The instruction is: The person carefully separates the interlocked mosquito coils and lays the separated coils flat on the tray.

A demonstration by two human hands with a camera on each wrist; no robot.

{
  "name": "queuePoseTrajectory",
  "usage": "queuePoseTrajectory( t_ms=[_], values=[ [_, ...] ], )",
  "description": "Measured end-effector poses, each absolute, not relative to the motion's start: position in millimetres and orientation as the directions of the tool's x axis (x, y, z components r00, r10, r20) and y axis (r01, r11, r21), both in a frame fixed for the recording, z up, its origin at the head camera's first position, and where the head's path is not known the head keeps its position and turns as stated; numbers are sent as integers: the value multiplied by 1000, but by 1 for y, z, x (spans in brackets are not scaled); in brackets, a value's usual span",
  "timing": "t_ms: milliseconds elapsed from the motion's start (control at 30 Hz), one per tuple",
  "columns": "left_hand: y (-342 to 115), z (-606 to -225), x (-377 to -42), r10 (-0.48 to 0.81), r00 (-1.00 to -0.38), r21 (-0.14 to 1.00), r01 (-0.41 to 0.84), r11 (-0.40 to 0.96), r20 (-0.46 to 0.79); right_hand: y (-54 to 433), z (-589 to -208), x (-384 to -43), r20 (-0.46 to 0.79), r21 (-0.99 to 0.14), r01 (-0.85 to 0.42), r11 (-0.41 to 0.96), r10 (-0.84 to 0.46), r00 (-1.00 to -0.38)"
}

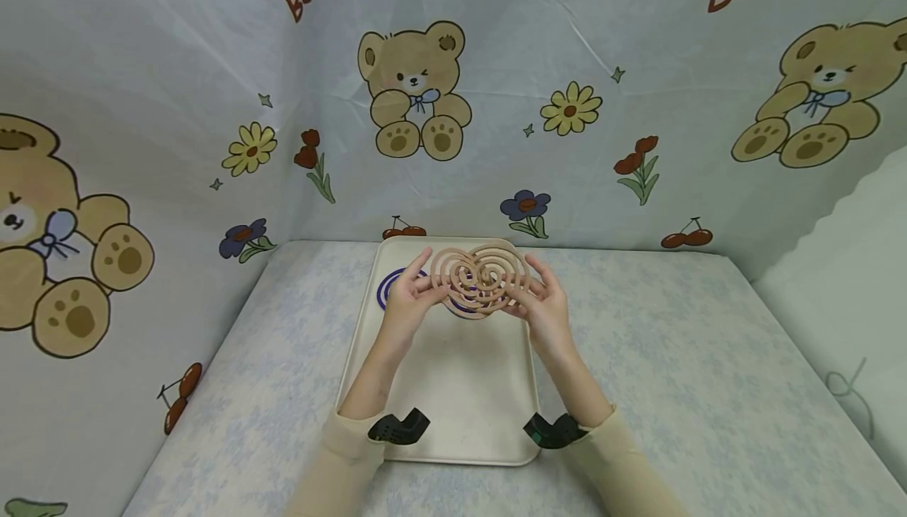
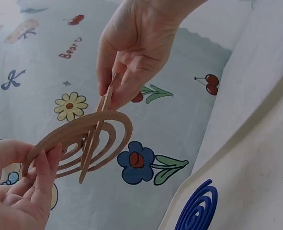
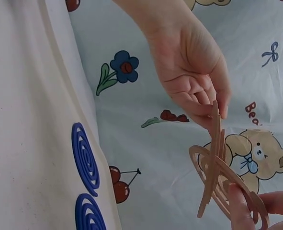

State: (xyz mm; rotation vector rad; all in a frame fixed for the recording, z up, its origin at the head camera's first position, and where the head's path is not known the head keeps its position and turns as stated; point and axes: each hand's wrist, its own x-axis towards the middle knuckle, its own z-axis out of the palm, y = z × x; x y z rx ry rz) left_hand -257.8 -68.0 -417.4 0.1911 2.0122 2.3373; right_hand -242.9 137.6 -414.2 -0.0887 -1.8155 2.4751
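Note:
Two flat light-brown spirals, wooden in look, are held up above the tray. They cross through each other's rings at an angle. My left hand (image 1: 409,297) pinches the outer ring of the left spiral (image 2: 81,121) between thumb and fingers. At the opposite side my right hand (image 1: 547,308) pinches the outer edge of the right spiral (image 3: 242,178). The left wrist view has the right hand's spiral nearly edge-on, passing across the other one's coils. Where the coils overlap in the middle, part of each spiral is hidden.
Two blue spirals (image 3: 85,158) lie side by side at the far end of the cream tray (image 1: 468,391), partly covered by the hands in the head view. The tray rests on a pale blue marbled table (image 1: 673,367). Behind it hangs a bear-printed cloth (image 1: 489,68).

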Motion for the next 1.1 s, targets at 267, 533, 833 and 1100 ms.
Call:
queuePoseTrajectory(
  t_ms=[267, 533, 833, 1100],
  values=[
    [-74, -419, -260, 96, -994, 985, 43, -167, 60, 148, -418, -250, -31, -988, 38, -152, -48, -998],
    [-75, -420, -260, 140, -990, 999, 4, -46, 10, 151, -421, -252, -38, -998, 42, -37, -107, -994],
    [-76, -430, -264, 270, -963, 980, 57, 193, 3, 150, -423, -251, -25, -998, 15, 65, -148, -989],
    [-79, -429, -265, 290, -957, 983, 36, 179, -18, 156, -421, -252, -31, -993, 13, 117, -158, -987]
  ],
)
